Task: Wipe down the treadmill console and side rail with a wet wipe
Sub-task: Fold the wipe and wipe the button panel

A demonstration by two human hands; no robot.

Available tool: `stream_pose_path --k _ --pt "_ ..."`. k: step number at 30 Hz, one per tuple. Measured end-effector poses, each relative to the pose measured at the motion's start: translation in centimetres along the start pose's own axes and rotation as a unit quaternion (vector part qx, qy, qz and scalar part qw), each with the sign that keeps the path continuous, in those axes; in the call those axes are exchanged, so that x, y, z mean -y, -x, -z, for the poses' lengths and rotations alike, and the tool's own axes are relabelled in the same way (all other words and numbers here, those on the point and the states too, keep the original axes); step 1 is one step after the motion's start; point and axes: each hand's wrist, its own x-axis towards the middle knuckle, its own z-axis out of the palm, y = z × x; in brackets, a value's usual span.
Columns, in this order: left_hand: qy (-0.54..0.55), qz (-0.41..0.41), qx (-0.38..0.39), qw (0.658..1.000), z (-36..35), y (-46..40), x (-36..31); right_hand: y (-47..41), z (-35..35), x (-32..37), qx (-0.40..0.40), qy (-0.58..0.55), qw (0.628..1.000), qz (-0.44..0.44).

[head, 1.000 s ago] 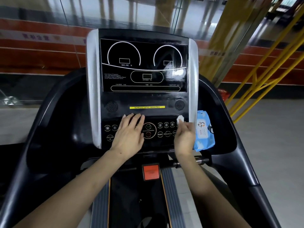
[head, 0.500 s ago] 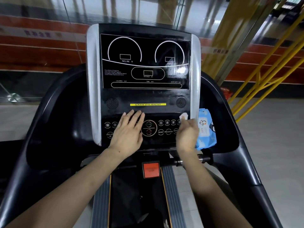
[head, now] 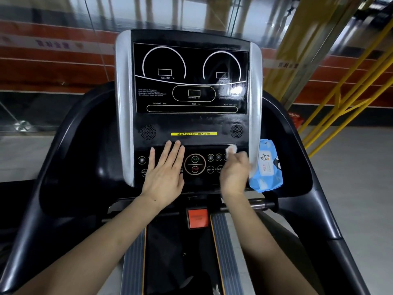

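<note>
Left hand (head: 164, 177) lay flat and open on my console (head: 191, 124) keypad at centre frame; right hand (head: 235, 173) pinched the wipe (head: 230, 150) beside the pack (head: 265, 167).

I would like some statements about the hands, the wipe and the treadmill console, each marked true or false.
1. The right hand holds a white wipe against the button panel. True.
2. The left hand lies flat on the panel, holding nothing. True.
3. The blue wipe pack sits left of the console. False: it sits at the right side.
4. The wipe is on the display screen. False: it is below, near the number buttons.
5. The yellow strip is above the fingers. True.
</note>
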Motion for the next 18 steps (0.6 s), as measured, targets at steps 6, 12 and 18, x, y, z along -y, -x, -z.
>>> stream_pose_path --k 6,12,18 --pt "-0.004 -0.002 0.012 1.0 0.0 0.1 0.2 0.8 -0.2 0.4 0.033 0.042 0.99 0.128" --pt "-0.002 -0.011 0.014 1.0 0.0 0.2 0.1 -1.0 0.9 -2.6 -0.009 0.115 0.993 -0.014" --pt "-0.005 -0.003 0.014 1.0 -0.4 0.2 -0.2 4.6 -1.2 1.4 0.054 0.078 0.975 0.199"
